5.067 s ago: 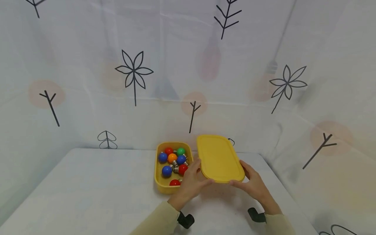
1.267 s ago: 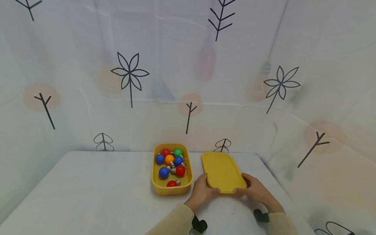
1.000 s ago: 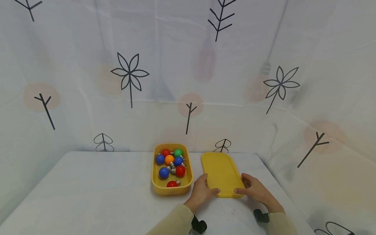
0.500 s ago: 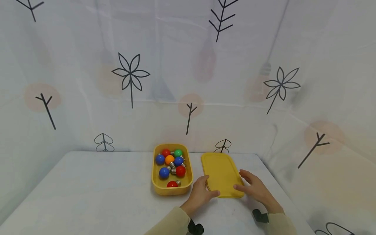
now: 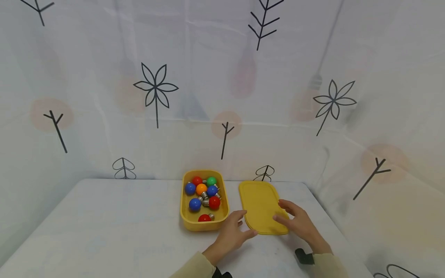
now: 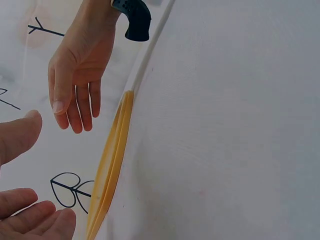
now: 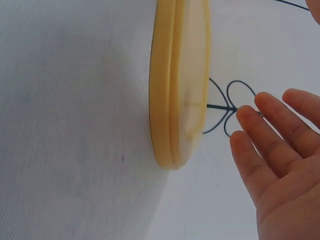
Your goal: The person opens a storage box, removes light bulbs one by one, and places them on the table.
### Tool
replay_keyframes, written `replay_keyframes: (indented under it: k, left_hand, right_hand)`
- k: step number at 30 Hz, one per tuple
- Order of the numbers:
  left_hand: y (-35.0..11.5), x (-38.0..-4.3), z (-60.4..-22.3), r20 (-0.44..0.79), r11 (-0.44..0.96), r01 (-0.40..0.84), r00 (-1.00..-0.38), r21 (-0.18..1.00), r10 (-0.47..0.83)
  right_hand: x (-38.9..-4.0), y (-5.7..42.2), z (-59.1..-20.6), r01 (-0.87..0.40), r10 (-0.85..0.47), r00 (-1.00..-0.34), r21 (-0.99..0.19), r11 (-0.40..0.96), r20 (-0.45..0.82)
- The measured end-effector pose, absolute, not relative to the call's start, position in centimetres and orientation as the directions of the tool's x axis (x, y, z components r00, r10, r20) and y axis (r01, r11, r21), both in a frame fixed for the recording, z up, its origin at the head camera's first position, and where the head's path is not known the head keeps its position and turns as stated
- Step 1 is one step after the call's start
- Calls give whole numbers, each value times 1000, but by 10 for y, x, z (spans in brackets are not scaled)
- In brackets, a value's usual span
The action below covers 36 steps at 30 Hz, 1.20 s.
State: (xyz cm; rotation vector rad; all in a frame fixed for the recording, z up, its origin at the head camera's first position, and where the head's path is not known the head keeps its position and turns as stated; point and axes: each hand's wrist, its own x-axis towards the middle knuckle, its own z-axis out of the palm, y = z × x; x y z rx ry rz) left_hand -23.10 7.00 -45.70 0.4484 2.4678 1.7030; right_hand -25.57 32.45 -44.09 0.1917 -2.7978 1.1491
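Note:
A yellow rectangular lid (image 5: 260, 204) with rounded corners lies flat on the white table, right of a yellow tub (image 5: 194, 225). Both wrist views show the lid (image 6: 111, 170) (image 7: 170, 100) edge-on, low on the table. My left hand (image 5: 231, 233) is over the lid's near left corner, fingers relaxed and apart from its edge. Over its right side hovers my right hand (image 5: 300, 222), palm inward, fingers loosely spread. Neither hand holds anything. Inside the tub are several colored toy light bulbs: blue (image 5: 195, 204), red (image 5: 214, 202), orange (image 5: 201, 189) and green (image 5: 211, 181).
The white table (image 5: 121, 224) reaches back to a pale cloth (image 5: 194, 77) printed with plant drawings. Cloth also hangs along the right side. A dark strap piece (image 5: 304, 256) sits at my right wrist.
The lid was held raised beside the tub, then came down onto the table. Both hands have since let go of it and lifted slightly away. The tub and bulbs stay put.

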Motion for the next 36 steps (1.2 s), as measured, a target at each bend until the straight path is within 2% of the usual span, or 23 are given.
replay_keyframes:
  k: [9,20,36]
  left_hand:
    - [53,-223,-449,47,315,152,-947,937,317]
    - [35,-217,-441,106,252,203,-930,946,352]
    - [-12,-225,-434,299,234,388,-892,892,339]
  right_hand:
    - [-255,309,-443,-181,-88,-982,-691,700,169]
    - [-254,288,-447,-234,-144,-972,-711,664,185]
    - [-256,254,-449,-352,-254,-935,-710,609,245]
